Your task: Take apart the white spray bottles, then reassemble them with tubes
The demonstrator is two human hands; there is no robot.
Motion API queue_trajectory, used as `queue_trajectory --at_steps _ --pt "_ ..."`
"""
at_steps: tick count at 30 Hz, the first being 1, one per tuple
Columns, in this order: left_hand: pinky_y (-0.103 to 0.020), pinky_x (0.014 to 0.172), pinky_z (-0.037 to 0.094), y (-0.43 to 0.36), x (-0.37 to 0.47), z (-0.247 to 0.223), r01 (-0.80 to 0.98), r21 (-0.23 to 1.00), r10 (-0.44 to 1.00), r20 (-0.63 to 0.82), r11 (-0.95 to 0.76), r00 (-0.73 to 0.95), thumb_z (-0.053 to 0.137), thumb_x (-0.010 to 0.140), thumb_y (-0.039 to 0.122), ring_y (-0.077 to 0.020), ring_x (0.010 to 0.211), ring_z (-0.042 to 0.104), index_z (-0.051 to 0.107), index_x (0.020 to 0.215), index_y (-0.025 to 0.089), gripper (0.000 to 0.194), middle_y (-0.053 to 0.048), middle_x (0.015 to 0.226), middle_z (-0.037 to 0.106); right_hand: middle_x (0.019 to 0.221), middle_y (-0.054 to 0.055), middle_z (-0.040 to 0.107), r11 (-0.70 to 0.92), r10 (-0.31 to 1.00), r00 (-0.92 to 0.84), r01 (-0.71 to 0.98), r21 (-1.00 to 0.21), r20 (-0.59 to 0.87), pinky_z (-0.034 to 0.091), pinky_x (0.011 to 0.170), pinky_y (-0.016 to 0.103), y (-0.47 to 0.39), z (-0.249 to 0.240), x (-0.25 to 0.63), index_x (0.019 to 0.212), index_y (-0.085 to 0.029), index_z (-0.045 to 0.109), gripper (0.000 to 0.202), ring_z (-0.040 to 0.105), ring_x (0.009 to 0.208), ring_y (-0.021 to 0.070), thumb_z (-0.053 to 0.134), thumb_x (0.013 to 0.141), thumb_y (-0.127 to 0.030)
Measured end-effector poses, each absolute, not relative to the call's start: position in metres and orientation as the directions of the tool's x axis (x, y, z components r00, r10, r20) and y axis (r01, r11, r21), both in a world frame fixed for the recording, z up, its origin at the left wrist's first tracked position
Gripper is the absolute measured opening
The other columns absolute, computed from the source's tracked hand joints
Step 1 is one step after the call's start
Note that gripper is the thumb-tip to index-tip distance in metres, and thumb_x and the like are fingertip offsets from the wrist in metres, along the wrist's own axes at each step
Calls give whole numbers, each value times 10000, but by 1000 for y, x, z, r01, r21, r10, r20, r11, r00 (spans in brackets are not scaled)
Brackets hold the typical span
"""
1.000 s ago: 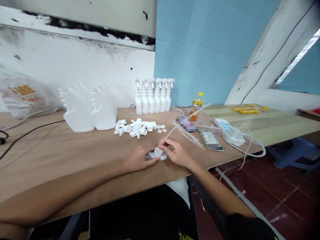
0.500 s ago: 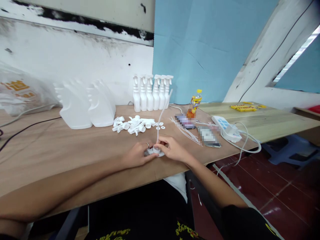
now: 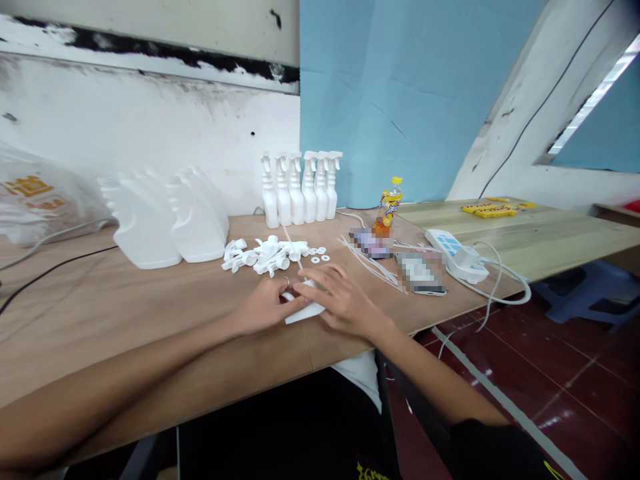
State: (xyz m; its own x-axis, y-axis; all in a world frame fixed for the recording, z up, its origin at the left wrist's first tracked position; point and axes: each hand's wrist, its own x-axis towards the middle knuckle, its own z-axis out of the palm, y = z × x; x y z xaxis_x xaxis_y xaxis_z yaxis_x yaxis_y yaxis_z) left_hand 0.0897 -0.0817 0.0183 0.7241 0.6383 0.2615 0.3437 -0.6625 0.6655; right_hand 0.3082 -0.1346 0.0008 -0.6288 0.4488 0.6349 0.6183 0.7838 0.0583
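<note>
Between my hands, close above the table's front edge, is a white spray trigger head [image 3: 306,312], partly covered by my fingers. A thin clear tube [image 3: 301,265] runs from it and points away from me toward the back. My left hand [image 3: 265,305] is closed on its left side, thumb along the top. My right hand [image 3: 346,301] is closed over the right side, its fingers bent across the part. Just beyond lies a pile of white trigger heads [image 3: 270,255], with several small white washers [image 3: 316,260] beside it.
Spray bottles with heads fitted [image 3: 296,193] stand in a row at the back. Bottles without heads [image 3: 145,223] stand at left. Loose tubes [image 3: 373,265], phones [image 3: 419,272], a drink bottle [image 3: 387,212] and a power strip [image 3: 457,257] are on the right.
The trigger head has been turned over on its side, so its tube swung from upright to pointing away and left. My right hand has shifted its grip over the part.
</note>
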Motion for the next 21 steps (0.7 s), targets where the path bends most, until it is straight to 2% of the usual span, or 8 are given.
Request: queue_trajectory --at_steps 3,6,8,10,12,15,19,21 --pt "-303 692 536 -76 81 46 378 531 577 276 -758 769 597 919 544 -182 748 680 685 1146 220 406 -35 981 750 1415 152 574 756 411 -514 654 35 753 441 1096 561 -130 -6 311 1491 -242 455 656 534 1326 304 491 865 -49" --pt "-351 849 530 -54 58 81 558 223 578 538 -799 613 570 941 550 -225 948 669 642 1266 216 471 -61 1128 722 1433 141 571 740 411 -364 669 -73 836 453 1123 525 -130 -10 316 1499 -250 441 644 530 1355 288 534 885 -81" --pt "-395 991 477 -32 33 103 727 21 534 694 -686 483 534 977 509 -251 1119 601 619 1298 173 473 -94 1224 677 1433 131 578 753 406 -285 643 -140 868 449 1138 515 -130 -10 318 1480 -252 458 625 532 1362 283 570 886 -95" --pt "-435 1102 399 -9 1 120 839 -81 503 768 -538 397 490 1008 468 -250 1218 520 592 1325 115 485 -109 1283 635 1430 123 588 758 416 -208 617 -211 885 447 1143 507 -131 -9 318 1441 -249 494 581 544 1352 280 593 886 -105" --pt "-447 1137 368 10 -31 132 910 -27 511 820 -413 257 510 994 464 -244 1231 487 575 1328 84 511 -96 1304 604 1410 116 608 741 447 -121 605 -291 886 463 1125 490 -132 -8 316 1398 -249 526 516 572 1319 274 592 902 -121" --pt "-458 1145 362 29 -72 139 955 107 578 813 -276 76 514 973 505 -243 1225 482 552 1326 78 556 -70 1310 583 1343 111 653 712 466 -16 600 -365 884 500 1074 465 -134 -8 313 1354 -254 544 431 621 1246 273 596 933 -175" --pt "-539 1140 313 40 -104 134 969 226 700 708 -104 -90 553 861 730 -369 1338 395 476 1350 23 864 -141 1481 456 1270 101 681 690 468 31 611 -387 883 537 1002 431 -134 -12 312 1341 -271 553 400 665 1141 273 610 947 -229" --pt "-532 1089 352 45 -111 129 950 312 754 631 -33 -181 597 751 828 -381 1304 435 396 1399 21 1054 -152 1480 465 1237 95 690 675 486 28 624 -395 874 552 961 419 -134 -13 313 1337 -277 559 388 678 1090 272 611 953 -261"
